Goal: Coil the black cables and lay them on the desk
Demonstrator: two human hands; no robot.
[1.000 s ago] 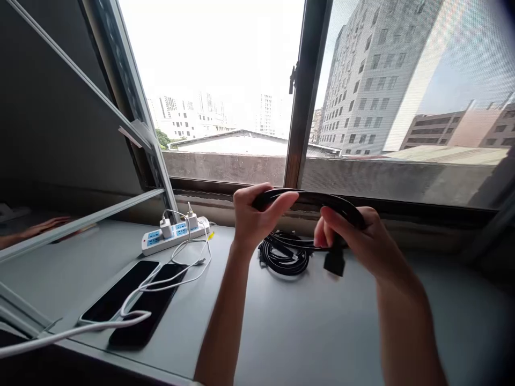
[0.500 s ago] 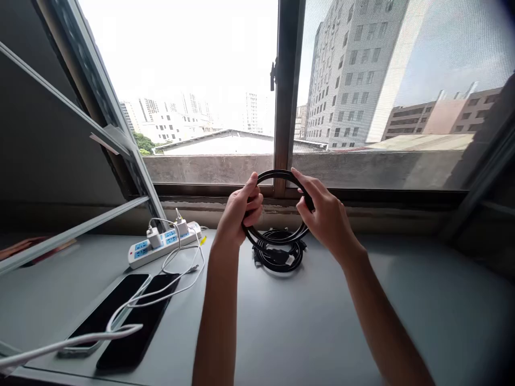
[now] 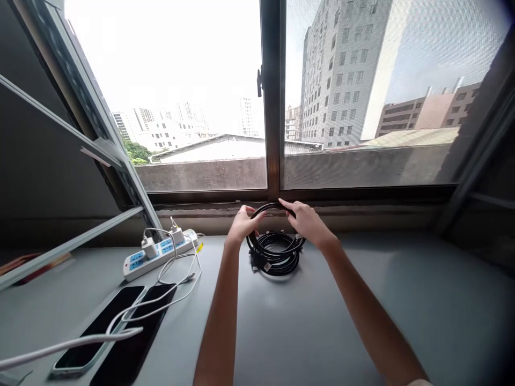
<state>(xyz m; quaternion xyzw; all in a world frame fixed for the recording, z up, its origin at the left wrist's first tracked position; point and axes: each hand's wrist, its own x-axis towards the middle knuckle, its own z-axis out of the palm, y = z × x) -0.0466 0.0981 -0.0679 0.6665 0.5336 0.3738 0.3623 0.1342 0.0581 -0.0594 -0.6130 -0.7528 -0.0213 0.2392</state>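
A coiled black cable (image 3: pixel 263 208) is held between my two hands as a tilted ring. My left hand (image 3: pixel 243 225) grips its left side, thumb over the coil. On the upper right, my right hand (image 3: pixel 308 222) is closed around the ring, with the index finger stretched along its top. Directly below and partly behind it, a second pile of coiled black cables (image 3: pixel 279 268) lies on the grey table, with a connector and a pale tag showing at its front. The lower edge of the held ring overlaps this pile, and I cannot tell whether they touch.
A white power strip (image 3: pixel 161 252) with blue sockets and two plugged chargers lies to the left. White charging cables (image 3: pixel 169 305) run over two dark phones (image 3: pixel 129 338) at the front left. A metal shelf frame (image 3: pixel 132 177) stands left, and a window (image 3: pixel 273 107) rises behind.
Both hands have lowered the held cable coil toward the pile on the table. The ring now tilts flatter. The camera view has shifted slightly.
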